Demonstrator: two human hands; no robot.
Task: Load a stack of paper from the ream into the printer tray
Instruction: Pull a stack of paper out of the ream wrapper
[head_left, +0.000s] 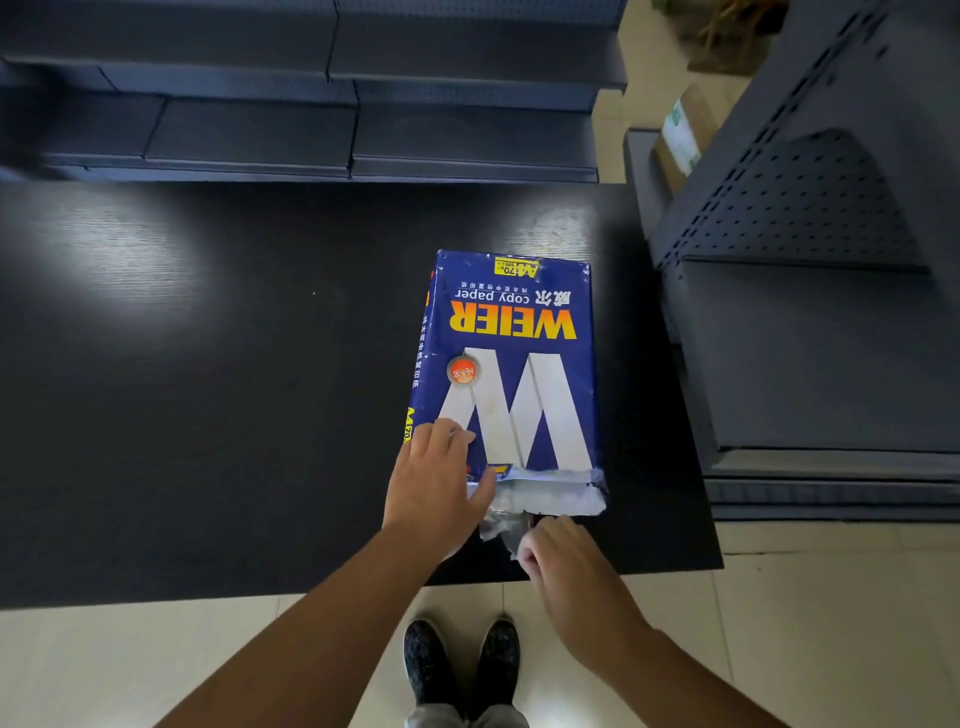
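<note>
While the left hand (436, 483) lies flat on the near left corner of the ream (506, 374), fingers spread loosely and pressing down on the blue wrapper, the right hand (563, 561) sits just off the near end, fingers curled together and pinched on a torn strip of wrapper (501, 525). That strip hangs crumpled and silvery between the two hands, running from the right fingertips up to the ripped end of the pack. Beyond the left fingertips the ream stretches away across the dark table (208, 389), lying flat, its big white W and orange lettering upside down from here. The near end is torn open, pale lining showing just ahead of the right knuckles. To the right of the right hand, well apart, stands a grey perforated metal shelf unit (805, 260); more dark shelving (337, 104) runs along the far edge of the table. Below both wrists, dark shoes (462, 665) on a pale tiled floor (130, 660).
</note>
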